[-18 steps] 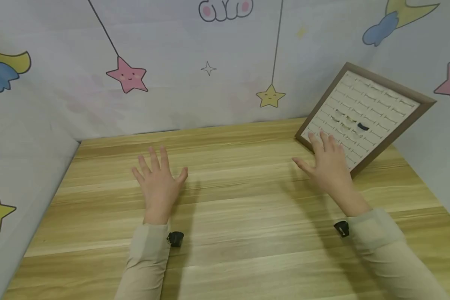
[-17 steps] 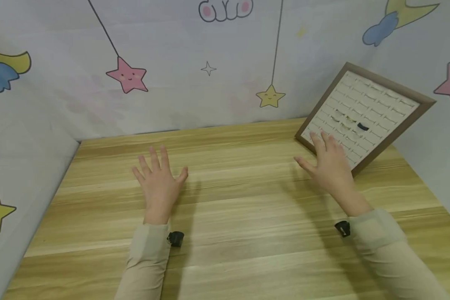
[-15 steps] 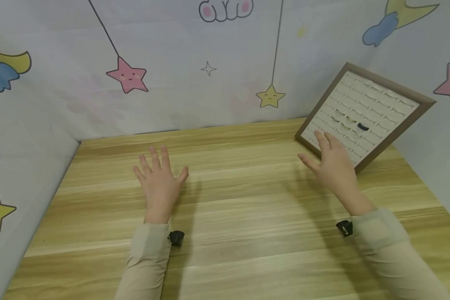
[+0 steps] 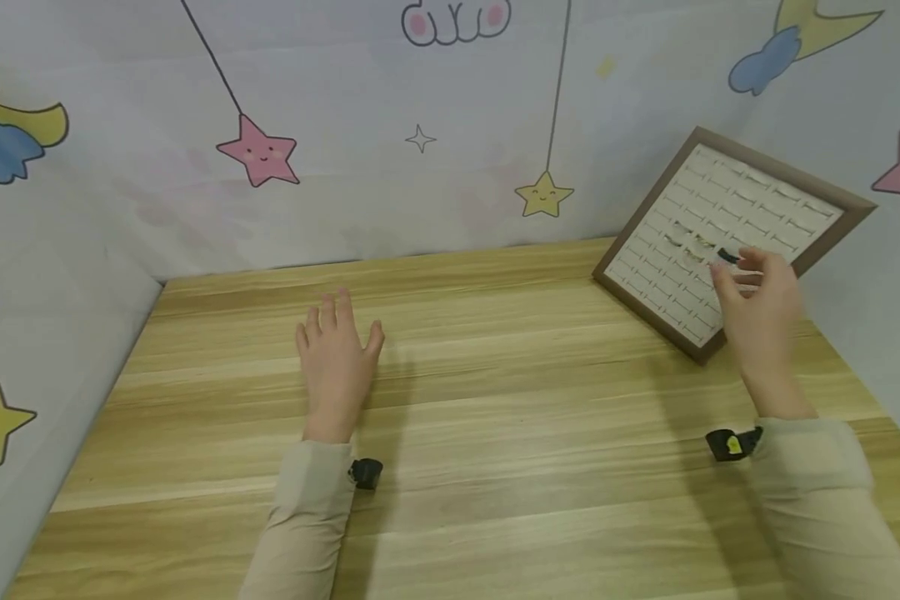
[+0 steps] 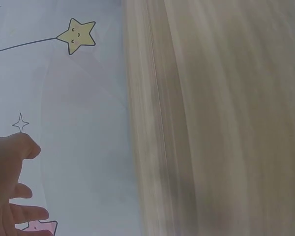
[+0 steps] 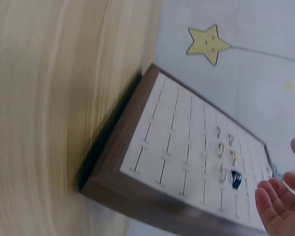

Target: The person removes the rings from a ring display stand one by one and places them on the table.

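Note:
A brown-framed ring display tray (image 4: 727,196) leans against the back-right wall, its white slots holding several rings (image 6: 221,147) and one dark ring (image 4: 727,256). My right hand (image 4: 753,292) is raised in front of the tray with its fingertips just beside the dark ring (image 6: 236,179). In the right wrist view that hand (image 6: 280,206) has loose fingers, apart from the ring and holding nothing. My left hand (image 4: 337,350) lies flat on the wooden table (image 4: 495,417) left of centre, fingers straight and together. The left wrist view catches only its fingers (image 5: 10,187).
Papered walls with star and moon drawings close in the table at the back and on both sides. The tray frame (image 6: 113,142) stands on the table's back right corner. Bare wood lies between the two hands.
My right hand has moved right and up, from the tray's lower left corner to the row with the dark ring. My left hand's fingers have drawn together and it shifted slightly right.

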`<control>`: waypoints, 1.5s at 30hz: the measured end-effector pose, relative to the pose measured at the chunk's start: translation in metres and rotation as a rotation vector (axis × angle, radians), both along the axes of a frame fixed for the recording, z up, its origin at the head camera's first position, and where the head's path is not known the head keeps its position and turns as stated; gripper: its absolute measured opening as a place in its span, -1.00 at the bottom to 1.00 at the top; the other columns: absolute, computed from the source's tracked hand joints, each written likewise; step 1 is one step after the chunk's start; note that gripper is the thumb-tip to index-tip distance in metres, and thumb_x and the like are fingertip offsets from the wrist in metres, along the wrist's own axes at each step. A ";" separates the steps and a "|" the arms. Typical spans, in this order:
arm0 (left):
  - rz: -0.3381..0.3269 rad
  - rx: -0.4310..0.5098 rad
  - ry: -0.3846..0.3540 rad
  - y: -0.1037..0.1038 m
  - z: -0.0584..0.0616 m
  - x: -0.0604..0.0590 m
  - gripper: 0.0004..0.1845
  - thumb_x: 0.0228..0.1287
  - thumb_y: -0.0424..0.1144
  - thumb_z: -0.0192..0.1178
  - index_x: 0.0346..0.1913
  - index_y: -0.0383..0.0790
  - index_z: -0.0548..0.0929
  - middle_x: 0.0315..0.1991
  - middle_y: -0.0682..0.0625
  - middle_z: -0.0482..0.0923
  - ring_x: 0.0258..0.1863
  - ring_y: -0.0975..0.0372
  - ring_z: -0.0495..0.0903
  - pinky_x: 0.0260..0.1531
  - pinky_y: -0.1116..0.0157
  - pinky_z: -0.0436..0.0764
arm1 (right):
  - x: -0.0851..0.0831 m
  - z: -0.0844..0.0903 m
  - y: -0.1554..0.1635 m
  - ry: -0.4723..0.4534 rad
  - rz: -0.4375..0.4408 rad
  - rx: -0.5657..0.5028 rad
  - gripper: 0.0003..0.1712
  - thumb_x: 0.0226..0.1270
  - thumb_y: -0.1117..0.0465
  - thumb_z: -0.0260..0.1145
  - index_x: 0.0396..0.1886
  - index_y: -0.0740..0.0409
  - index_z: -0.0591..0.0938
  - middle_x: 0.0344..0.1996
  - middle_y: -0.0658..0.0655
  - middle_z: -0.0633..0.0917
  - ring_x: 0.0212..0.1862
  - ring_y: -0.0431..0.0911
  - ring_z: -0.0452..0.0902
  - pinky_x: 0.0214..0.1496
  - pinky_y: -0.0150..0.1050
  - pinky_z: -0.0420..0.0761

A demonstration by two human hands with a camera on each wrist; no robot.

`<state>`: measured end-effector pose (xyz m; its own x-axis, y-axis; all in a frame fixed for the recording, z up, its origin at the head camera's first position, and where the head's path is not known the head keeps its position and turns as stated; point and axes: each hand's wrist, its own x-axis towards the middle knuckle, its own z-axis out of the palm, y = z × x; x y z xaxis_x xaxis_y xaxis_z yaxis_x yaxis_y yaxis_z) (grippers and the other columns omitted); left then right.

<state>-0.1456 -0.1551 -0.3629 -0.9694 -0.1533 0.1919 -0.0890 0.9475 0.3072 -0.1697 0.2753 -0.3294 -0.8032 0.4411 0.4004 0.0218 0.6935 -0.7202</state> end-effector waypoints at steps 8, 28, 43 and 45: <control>-0.049 0.014 0.038 0.016 0.001 -0.001 -0.37 0.45 -0.02 -0.06 0.42 -0.34 0.17 0.35 -0.28 0.30 0.31 -0.17 0.31 0.37 -0.09 0.25 | 0.001 -0.004 0.028 -0.018 -0.147 -0.119 -0.74 0.36 -0.01 0.19 -0.03 -0.07 0.47 -0.33 -0.40 0.21 -0.29 -0.55 0.19 -0.17 -0.57 0.29; -0.180 -0.012 -0.007 0.052 -0.004 -0.006 -0.49 0.44 -0.09 -0.02 0.33 -0.29 0.36 0.19 -0.23 0.52 0.16 -0.08 0.52 0.20 0.06 0.50 | -0.010 -0.004 0.062 -0.233 -0.142 -0.512 -0.11 0.26 -0.06 0.26 0.49 -0.10 0.05 -0.17 -0.36 0.30 -0.10 -0.48 0.27 -0.02 -0.63 0.41; -0.227 0.599 -0.195 0.075 -0.012 -0.011 -0.47 0.39 -0.14 0.08 0.36 -0.22 0.33 0.26 -0.16 0.46 0.25 -0.02 0.44 0.20 0.01 0.48 | -0.010 -0.001 0.064 0.031 -0.033 -0.998 -0.38 -0.05 0.17 0.53 0.00 -0.06 0.42 -0.16 -0.08 0.48 -0.32 -0.34 0.54 -0.34 -0.62 0.59; -0.228 0.647 -0.210 0.077 -0.011 -0.011 -0.47 0.38 -0.16 0.10 0.36 -0.21 0.33 0.25 -0.15 0.46 0.25 -0.02 0.45 0.20 0.02 0.48 | -0.008 0.000 0.063 0.041 -0.028 -1.000 -0.36 -0.07 0.20 0.55 0.02 -0.06 0.44 -0.17 -0.08 0.49 -0.37 -0.34 0.56 -0.35 -0.61 0.59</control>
<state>-0.1565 -0.0780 -0.3741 -0.9973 0.0377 -0.0627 -0.0290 0.5830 0.8119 -0.1781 0.3387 -0.3294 -0.7814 0.6088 -0.1373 -0.0094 -0.2314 -0.9728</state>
